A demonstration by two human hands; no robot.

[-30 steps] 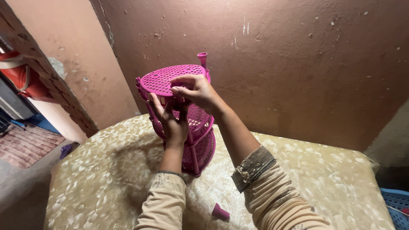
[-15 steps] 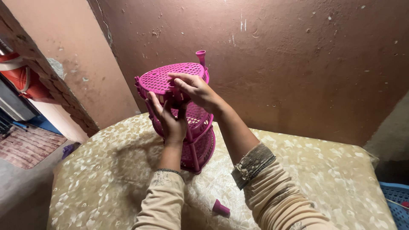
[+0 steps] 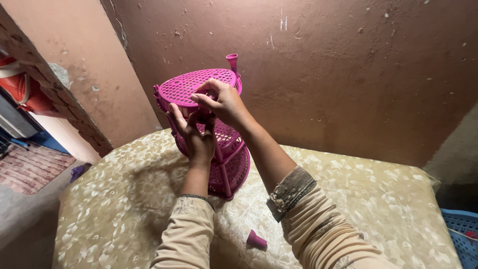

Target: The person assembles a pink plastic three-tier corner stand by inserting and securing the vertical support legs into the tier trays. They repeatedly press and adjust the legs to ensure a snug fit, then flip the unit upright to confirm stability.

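Head view: a pink tiered rack was stood on the patterned bed. Its top tier was pinched by the right hand; a post beneath was gripped by the left hand. A pink cap lay at 5 o'clock.

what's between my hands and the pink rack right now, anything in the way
Nothing visible. Both hands are already on the pink tiered rack: the right hand rests at the top tier's front edge, the left hand grips just beneath it. The loose pink cap lies apart on the bedcover.
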